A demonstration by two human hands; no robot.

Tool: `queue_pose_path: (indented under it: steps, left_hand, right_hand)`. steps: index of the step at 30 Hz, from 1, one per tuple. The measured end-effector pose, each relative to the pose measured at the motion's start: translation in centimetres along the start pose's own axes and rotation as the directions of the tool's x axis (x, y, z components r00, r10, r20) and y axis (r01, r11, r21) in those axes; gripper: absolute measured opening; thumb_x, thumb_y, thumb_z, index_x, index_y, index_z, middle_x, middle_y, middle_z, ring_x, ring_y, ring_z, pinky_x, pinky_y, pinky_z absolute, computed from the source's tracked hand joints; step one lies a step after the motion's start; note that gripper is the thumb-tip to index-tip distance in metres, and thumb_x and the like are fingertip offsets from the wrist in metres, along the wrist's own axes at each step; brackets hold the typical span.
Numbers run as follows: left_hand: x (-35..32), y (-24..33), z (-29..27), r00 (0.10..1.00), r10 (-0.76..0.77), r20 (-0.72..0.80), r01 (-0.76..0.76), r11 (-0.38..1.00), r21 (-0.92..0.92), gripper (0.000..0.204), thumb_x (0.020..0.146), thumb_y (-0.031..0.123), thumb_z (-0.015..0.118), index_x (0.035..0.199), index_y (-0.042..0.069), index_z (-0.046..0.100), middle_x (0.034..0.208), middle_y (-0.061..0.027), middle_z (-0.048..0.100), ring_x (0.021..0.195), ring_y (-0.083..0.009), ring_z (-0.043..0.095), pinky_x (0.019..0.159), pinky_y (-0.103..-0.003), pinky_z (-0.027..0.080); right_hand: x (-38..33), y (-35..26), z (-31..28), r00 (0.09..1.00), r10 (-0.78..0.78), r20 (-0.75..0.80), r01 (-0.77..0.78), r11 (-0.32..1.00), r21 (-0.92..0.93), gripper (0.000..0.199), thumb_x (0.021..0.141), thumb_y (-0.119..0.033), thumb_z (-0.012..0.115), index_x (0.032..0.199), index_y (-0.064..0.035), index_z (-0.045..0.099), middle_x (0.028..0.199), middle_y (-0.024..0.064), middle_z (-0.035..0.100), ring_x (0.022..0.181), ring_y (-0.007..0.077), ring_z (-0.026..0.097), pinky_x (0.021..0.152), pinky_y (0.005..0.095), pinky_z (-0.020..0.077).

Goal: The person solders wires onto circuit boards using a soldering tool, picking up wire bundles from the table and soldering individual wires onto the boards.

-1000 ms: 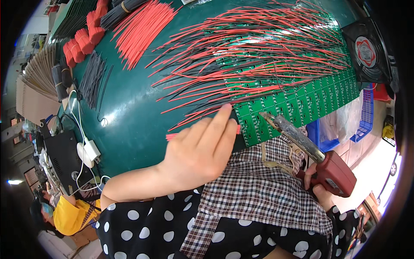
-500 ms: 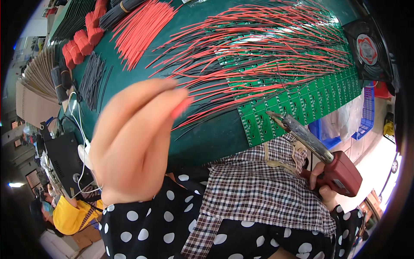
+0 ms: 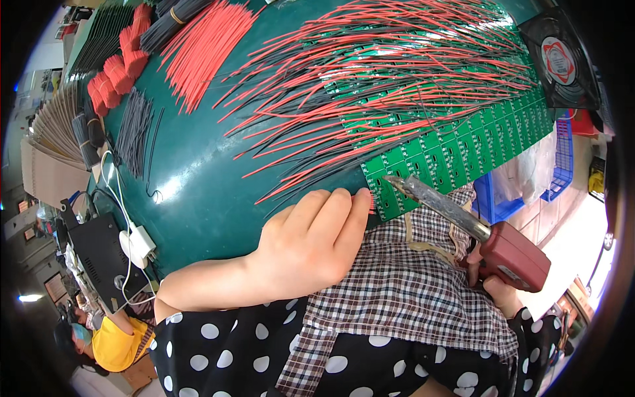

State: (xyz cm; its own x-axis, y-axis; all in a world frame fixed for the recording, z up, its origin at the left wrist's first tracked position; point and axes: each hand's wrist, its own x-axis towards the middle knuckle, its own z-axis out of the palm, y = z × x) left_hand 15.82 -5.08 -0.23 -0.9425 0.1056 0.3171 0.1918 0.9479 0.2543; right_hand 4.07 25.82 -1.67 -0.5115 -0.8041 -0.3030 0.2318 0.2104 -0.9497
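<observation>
At the near edge of the green mat (image 3: 198, 198), the left hand (image 3: 311, 245) is resting palm down with its fingers extended and together, fingertips (image 3: 362, 197) touching the corner of the green circuit-board panel (image 3: 463, 152). It is pressing, not gripping; nothing is held in it. The right hand (image 3: 499, 291) is closing around the red handle of the soldering iron (image 3: 476, 231), whose dark metal barrel is pointing up and left so that its tip (image 3: 390, 180) is hovering at the panel's lower-left corner, just beside the left fingertips.

The panel is lying along the mat's right side, partly overhanging the near edge above the checked apron (image 3: 410, 298). Red and black wire leads (image 3: 397, 86) are fanning out leftward from the boards already wired. Spare red wires (image 3: 205, 46) and black wires (image 3: 135, 132) are lying well apart at the far left.

Recommended practice, as a judgement from this position:
- Keeping the left fingertips flat on the panel corner is steadying the board, but they are sitting close to the hot tip; holding them a little further back is advisable.
- Approaching the pad with the barrel at a shallow angle is keeping it off neighbouring leads.
- Supporting the overhanging edge is preventing the panel from tipping.

A small fan (image 3: 559, 63) is standing at the far right corner.
</observation>
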Motion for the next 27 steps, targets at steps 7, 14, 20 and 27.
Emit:
queue_pose_path:
  steps: [7,14,20,27]
  left_hand:
    - [0.0,0.0,0.4,0.998,-0.053,-0.022,0.054,0.998,0.044,0.034,0.062,0.003,0.065,0.095,-0.003,0.066,0.08,-0.0071,0.055,0.059,-0.0153,0.053,0.049,-0.026,0.045]
    - [0.1,0.2,0.3,0.998,-0.058,0.006,0.057,0.993,0.099,0.035,0.063,0.004,0.065,0.097,-0.003,0.066,0.082,-0.0065,0.055,0.059,-0.0148,0.052,0.049,-0.025,0.044]
    - [0.1,0.2,0.6,0.998,-0.062,-0.005,0.062,0.994,0.095,0.036,0.063,0.003,0.064,0.098,-0.003,0.066,0.083,-0.0068,0.054,0.06,-0.015,0.052,0.049,-0.026,0.044]
    - [0.1,-0.1,0.6,1.0,0.011,0.022,-0.013,0.992,0.122,0.028,0.068,0.005,0.065,0.095,-0.005,0.065,0.083,-0.0087,0.056,0.062,-0.0138,0.053,0.045,-0.02,0.045]
  right_hand:
    - [-0.1,0.1,0.0,0.999,0.031,-0.021,-0.033,0.995,-0.097,0.047,0.076,-0.031,0.073,0.104,0.0038,0.059,0.087,0.0101,0.061,0.054,0.0121,0.056,0.05,0.0232,0.0421]
    - [-0.2,0.8,-0.5,0.996,0.062,0.065,-0.06,0.997,-0.039,0.06,0.074,-0.029,0.075,0.116,0.0074,0.051,0.087,0.0064,0.063,0.059,0.0105,0.057,0.052,0.0224,0.0436]
    - [-2.3,2.2,-1.9,0.99,0.138,-0.036,-0.143,0.959,-0.244,0.074,0.073,-0.03,0.076,0.128,0.0073,0.045,0.093,0.0085,0.065,0.074,0.0176,0.064,0.068,0.03,0.0497]
    - [-1.4,0.2,-0.9,0.98,0.194,-0.05,-0.2,0.925,-0.324,0.076,0.071,-0.034,0.077,0.126,0.0066,0.046,0.092,0.0088,0.065,0.074,0.0185,0.064,0.068,0.0304,0.0492]
